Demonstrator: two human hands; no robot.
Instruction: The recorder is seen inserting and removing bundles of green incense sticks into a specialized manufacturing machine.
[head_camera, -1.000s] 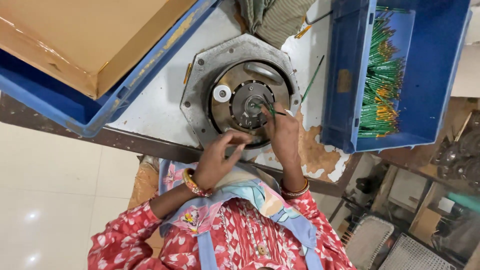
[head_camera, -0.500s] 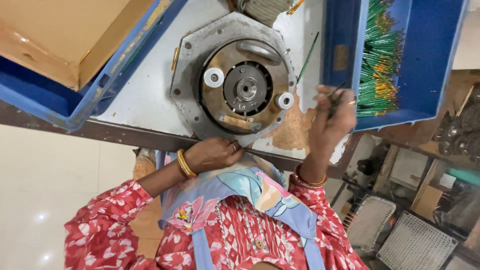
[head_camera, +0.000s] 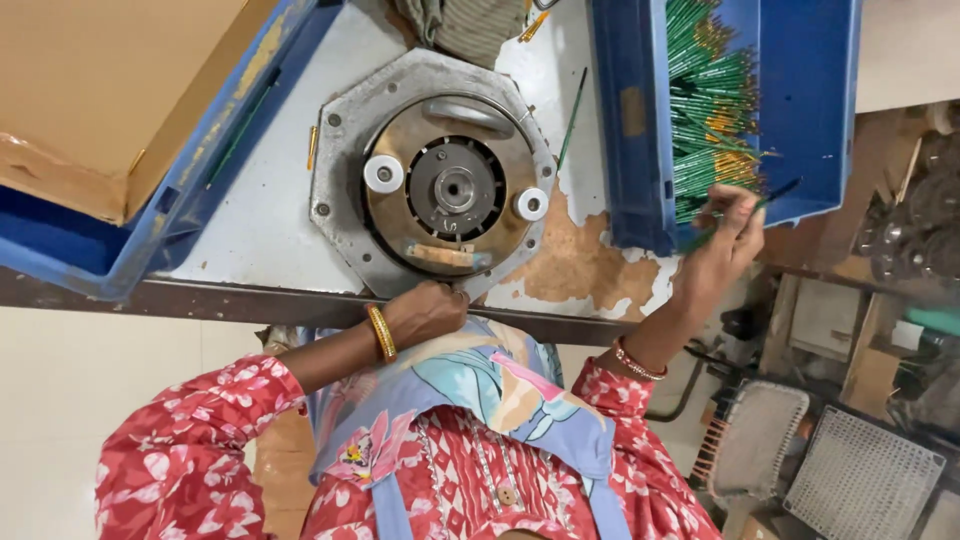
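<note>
An octagonal metal fixture lies on the worn table and carries a round brass disc with a dark hub and two white rollers. My left hand rests curled at the table's front edge, touching the fixture's rim, with nothing seen in it. My right hand reaches over the near corner of a blue crate and pinches a thin green stick. Inside the crate lies a pile of green sticks with yellow tips.
A second blue crate at the left holds a cardboard box. One loose green stick lies beside the fixture, and a folded cloth sits behind it. Metal mesh trays and machine parts stand on the floor at the right.
My right hand has left the fixture's hub and swung right to the crate of sticks. My left hand has drawn back from the disc to the table edge.
</note>
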